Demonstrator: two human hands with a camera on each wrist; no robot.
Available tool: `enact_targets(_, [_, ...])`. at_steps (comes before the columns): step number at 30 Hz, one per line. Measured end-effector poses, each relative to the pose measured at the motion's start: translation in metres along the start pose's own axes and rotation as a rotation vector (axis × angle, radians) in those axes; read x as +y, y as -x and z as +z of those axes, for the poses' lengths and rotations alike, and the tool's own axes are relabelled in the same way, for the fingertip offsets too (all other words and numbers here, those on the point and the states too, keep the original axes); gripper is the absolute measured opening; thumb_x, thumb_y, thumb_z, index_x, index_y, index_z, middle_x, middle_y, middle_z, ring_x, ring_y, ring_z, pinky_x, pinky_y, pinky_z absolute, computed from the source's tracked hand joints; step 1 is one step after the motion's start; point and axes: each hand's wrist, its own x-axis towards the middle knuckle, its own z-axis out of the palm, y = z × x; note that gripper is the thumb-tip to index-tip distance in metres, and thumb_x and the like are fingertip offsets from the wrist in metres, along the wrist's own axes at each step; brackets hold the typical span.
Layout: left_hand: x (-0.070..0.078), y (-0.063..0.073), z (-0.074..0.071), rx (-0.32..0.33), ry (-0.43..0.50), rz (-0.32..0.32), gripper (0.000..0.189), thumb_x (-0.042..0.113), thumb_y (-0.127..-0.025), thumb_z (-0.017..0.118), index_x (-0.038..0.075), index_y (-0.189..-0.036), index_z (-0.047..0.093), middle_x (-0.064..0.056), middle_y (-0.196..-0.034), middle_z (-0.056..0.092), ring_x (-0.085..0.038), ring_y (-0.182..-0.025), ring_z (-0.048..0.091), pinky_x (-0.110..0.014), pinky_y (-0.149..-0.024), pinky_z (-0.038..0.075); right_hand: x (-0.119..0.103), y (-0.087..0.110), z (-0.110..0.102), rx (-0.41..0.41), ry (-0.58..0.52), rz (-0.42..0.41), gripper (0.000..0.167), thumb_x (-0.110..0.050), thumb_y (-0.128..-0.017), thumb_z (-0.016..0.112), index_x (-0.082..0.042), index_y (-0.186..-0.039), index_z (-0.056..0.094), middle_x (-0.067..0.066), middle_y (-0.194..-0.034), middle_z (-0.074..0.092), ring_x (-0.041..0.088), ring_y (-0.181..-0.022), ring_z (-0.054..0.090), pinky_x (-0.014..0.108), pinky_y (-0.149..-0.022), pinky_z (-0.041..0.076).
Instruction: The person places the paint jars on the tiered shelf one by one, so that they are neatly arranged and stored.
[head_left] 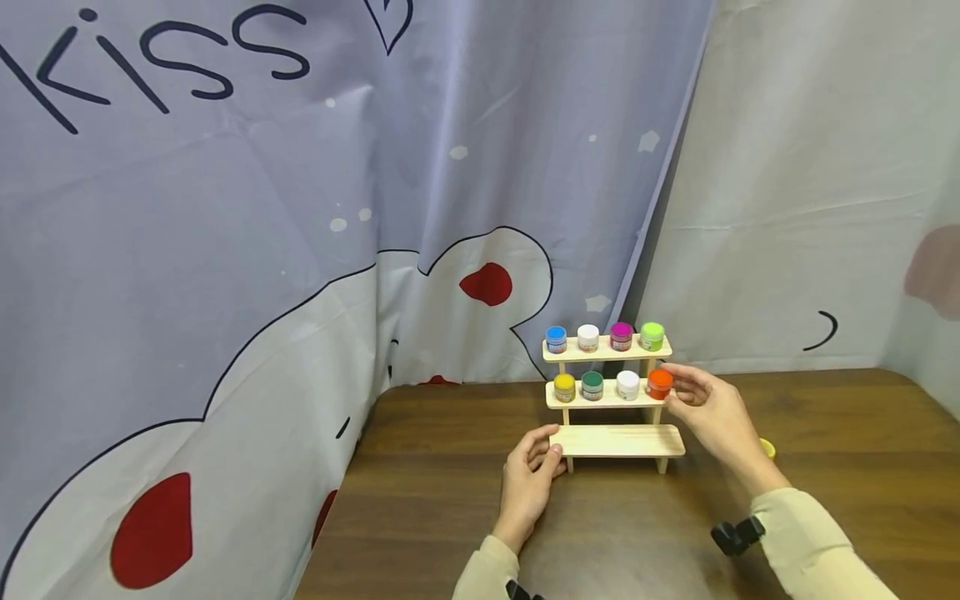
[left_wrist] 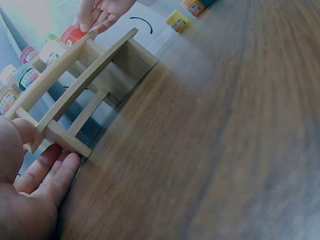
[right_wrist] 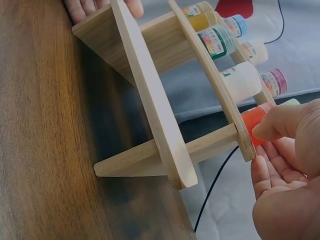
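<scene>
A three-tier wooden display stand (head_left: 618, 442) stands on the table, its lowest tier bare. My left hand (head_left: 528, 487) grips the left end of that tier, its thumb and fingers around the board's end and side leg (left_wrist: 70, 140). At the right end of the middle tier, my right hand (head_left: 712, 417) pinches a small orange-red paint jar (right_wrist: 254, 121), which sits at board level. Beside this jar are a white jar (head_left: 627, 384), a dark green jar (head_left: 592, 385) and a yellow jar (head_left: 565, 387). Blue (head_left: 556, 338), white (head_left: 588, 337), magenta (head_left: 621, 336) and light green (head_left: 652, 336) jars line the top tier.
The table (head_left: 435, 492) is brown wood. Off to the stand's right lie a yellow jar (left_wrist: 177, 21) and an orange one (left_wrist: 193, 6), mostly hidden by my right forearm in the head view. A printed curtain (head_left: 480, 167) hangs behind the table.
</scene>
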Motion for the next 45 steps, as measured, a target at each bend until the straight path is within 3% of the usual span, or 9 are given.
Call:
enact_targets(3, [-0.001,0.0,-0.001,-0.001,-0.003,-0.003,0.031,0.008,-0.109,0.073,0.013,-0.14,0.075,-0.013,-0.119,0.078,-0.021,-0.109,0.076,-0.035,-0.092,0.069,0.001,0.001,0.0,-0.024,-0.029,0.004,0.051,-0.001,-0.102,0.075,0.005,-0.152,0.062,0.031,-0.136,0.073,0.007,-0.102,0.075,0.007,-0.086,0.057])
enact_targets(5, [-0.002,0.001,-0.001,-0.001,-0.005,-0.005,0.031,0.008,-0.109,0.073,0.013,-0.14,0.075,-0.013,-0.12,0.078,-0.021,-0.109,0.076,-0.034,-0.093,0.069,0.002,0.001,-0.001,-0.032,-0.05,-0.002,0.052,0.0,-0.103,0.075,0.007,-0.152,0.061,0.033,-0.138,0.071,0.002,-0.102,0.073,0.007,-0.086,0.057])
enact_targets(11, [-0.002,0.001,-0.001,0.001,-0.01,-0.003,0.031,0.009,-0.109,0.073,0.013,-0.139,0.075,-0.013,-0.12,0.079,-0.022,-0.109,0.076,-0.035,-0.093,0.069,0.0,0.002,-0.004,-0.02,-0.121,-0.077,0.052,0.004,-0.102,0.076,0.01,-0.151,0.06,0.033,-0.138,0.07,-0.003,-0.108,0.071,0.009,-0.09,0.059])
enact_targets(17, [-0.001,0.001,0.0,-0.004,-0.007,0.001,0.031,0.008,-0.109,0.073,0.013,-0.139,0.075,-0.013,-0.119,0.079,-0.022,-0.109,0.076,-0.035,-0.092,0.069,-0.004,0.005,-0.015,0.041,-0.136,-0.149,0.051,0.003,-0.102,0.077,0.008,-0.15,0.061,-0.014,-0.135,0.071,-0.001,-0.118,0.07,0.01,-0.094,0.059])
enact_targets(19, [-0.001,0.001,0.0,-0.004,-0.006,0.001,0.031,0.008,-0.109,0.073,0.012,-0.139,0.075,-0.013,-0.119,0.079,-0.023,-0.109,0.076,-0.035,-0.092,0.069,-0.004,0.007,-0.02,0.052,-0.122,-0.165,0.05,0.001,-0.103,0.077,0.006,-0.15,0.061,-0.022,-0.136,0.069,-0.002,-0.121,0.069,0.009,-0.095,0.058])
enact_targets(25, [-0.001,0.001,0.0,0.0,-0.006,-0.006,0.031,0.007,-0.109,0.073,0.012,-0.139,0.075,-0.012,-0.118,0.079,-0.022,-0.108,0.076,-0.035,-0.092,0.069,0.0,0.01,-0.039,0.077,-0.068,-0.175,0.05,-0.003,-0.104,0.078,0.0,-0.152,0.062,-0.018,-0.137,0.069,-0.003,-0.122,0.069,0.008,-0.095,0.057])
enact_targets(29, [-0.002,0.0,0.0,0.002,0.0,-0.011,0.031,0.006,-0.108,0.072,0.012,-0.139,0.075,-0.01,-0.116,0.078,-0.02,-0.107,0.075,-0.034,-0.092,0.069,0.006,0.013,-0.054,0.092,-0.051,-0.149,0.052,-0.004,-0.105,0.078,-0.004,-0.154,0.062,-0.023,-0.135,0.069,-0.006,-0.12,0.069,0.006,-0.092,0.057])
enact_targets(35, [-0.001,-0.001,0.001,0.007,-0.007,-0.006,0.031,0.005,-0.108,0.073,0.012,-0.139,0.075,-0.01,-0.114,0.078,-0.018,-0.105,0.076,-0.035,-0.091,0.07,0.015,0.019,-0.074,0.126,-0.045,-0.128,0.051,-0.001,-0.104,0.078,-0.002,-0.152,0.064,-0.025,-0.13,0.072,-0.008,-0.116,0.07,0.005,-0.093,0.056])
enact_targets(45, [0.0,-0.001,0.001,0.008,-0.007,-0.01,0.031,0.006,-0.109,0.073,0.012,-0.139,0.076,-0.01,-0.115,0.078,-0.018,-0.105,0.075,-0.034,-0.091,0.07,0.052,0.04,-0.095,0.116,-0.068,-0.083,0.052,0.003,-0.103,0.077,-0.005,-0.152,0.064,-0.025,-0.128,0.073,-0.01,-0.114,0.07,0.006,-0.092,0.057])
